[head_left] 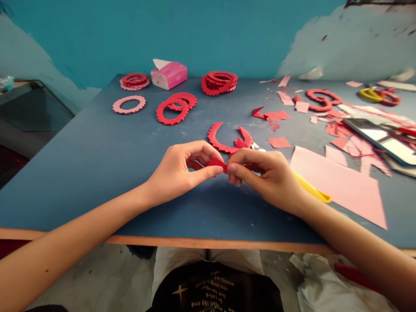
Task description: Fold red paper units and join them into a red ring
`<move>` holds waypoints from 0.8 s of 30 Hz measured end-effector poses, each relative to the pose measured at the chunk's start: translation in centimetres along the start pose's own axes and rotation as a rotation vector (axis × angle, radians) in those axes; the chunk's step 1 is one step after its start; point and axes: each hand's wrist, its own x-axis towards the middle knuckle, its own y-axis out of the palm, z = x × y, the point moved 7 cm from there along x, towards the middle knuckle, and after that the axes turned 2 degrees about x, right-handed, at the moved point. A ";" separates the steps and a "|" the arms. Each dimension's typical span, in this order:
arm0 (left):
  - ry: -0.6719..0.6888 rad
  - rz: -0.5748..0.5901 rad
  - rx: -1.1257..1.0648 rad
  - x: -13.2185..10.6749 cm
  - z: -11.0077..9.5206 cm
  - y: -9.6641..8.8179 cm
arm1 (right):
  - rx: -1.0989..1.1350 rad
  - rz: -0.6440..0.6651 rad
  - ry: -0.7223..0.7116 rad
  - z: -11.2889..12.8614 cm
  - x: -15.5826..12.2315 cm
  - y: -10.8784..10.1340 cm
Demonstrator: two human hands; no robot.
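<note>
In the frame's middle, my left hand (pixel 180 167) and right hand (pixel 268 170) both pinch one folded red paper (pixel 216 163).

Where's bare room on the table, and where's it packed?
Bare: table between left hand, pink ring and left edge; strip between left hand, right hand and front edge.
Crowded: right side, with pink sheet, phone, scraps.

Shirt (pixel 247 297): black, below the grip
Print: gold four-pointed star (pixel 180 292), small lettering (pixel 212 290)
Trousers (pixel 162 264): off-white, below the grip
Forearms (pixel 97 225): bare
</note>
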 end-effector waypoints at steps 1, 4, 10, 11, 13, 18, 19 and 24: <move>0.000 0.004 -0.004 0.0 0.0 0.0 | -0.005 -0.001 0.002 0.0 0.0 0.0; -0.005 0.005 -0.029 0.0 0.1 0.0 | -0.049 -0.018 -0.014 0.1 -0.1 0.0; -0.018 -0.078 -0.065 0.0 0.3 -0.6 | -0.190 -0.281 -0.150 1.5 -0.8 -1.5; -0.018 -0.084 -0.068 0.0 0.3 -0.6 | -0.219 -0.304 -0.182 1.7 -0.9 -1.5; -0.011 -0.091 -0.072 0.0 0.2 -0.6 | -0.273 -0.310 -0.236 2.2 -0.9 -1.4; 0.025 -0.102 -0.061 0.0 0.1 -0.6 | -0.299 -0.266 -0.253 2.1 -0.7 -0.7; 0.040 -0.107 -0.045 0.0 0.1 -0.6 | -0.306 -0.259 -0.256 2.0 -0.7 -0.6; 0.124 -0.127 0.047 -0.2 -0.4 -0.4 | -0.297 -0.237 -0.242 1.9 -0.6 -0.4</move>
